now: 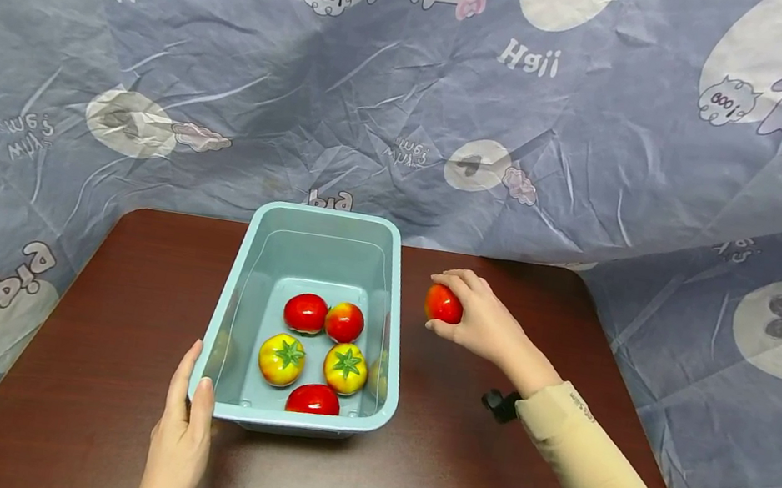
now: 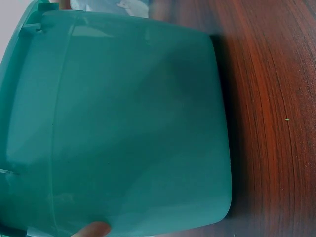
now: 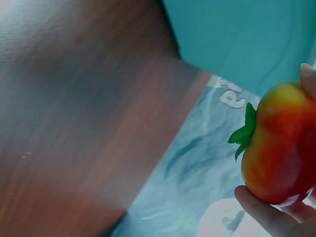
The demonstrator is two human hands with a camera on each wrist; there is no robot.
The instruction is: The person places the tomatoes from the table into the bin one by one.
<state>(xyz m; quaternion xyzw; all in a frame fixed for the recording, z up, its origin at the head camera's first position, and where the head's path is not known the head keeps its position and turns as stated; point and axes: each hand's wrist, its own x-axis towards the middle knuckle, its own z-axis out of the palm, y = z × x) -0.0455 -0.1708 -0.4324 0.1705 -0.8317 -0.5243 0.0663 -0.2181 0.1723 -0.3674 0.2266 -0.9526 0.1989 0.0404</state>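
A light blue-green plastic bin (image 1: pixel 386 378) stands on the table with several toy tomatoes inside. Two of these are yellow tomatoes (image 1: pixel 281 360) with green tops showing; three are mostly red, such as the red tomato (image 1: pixel 306 313) toward the back. My left hand (image 1: pixel 180 436) holds the bin's near left corner between thumb and fingers. In the left wrist view one fingertip (image 2: pixel 94 229) lies against the bin's outer wall. To the right of the bin, my right hand (image 1: pixel 475 316) grips another tomato (image 3: pixel 279 148), red and yellow with green leaves, above the table.
The dark wood table (image 1: pixel 77 366) extends on both sides of the bin. A small black object (image 1: pixel 499 405) shows by the right sleeve. Behind and beside the table hangs a grey-blue printed cloth (image 1: pixel 232 85).
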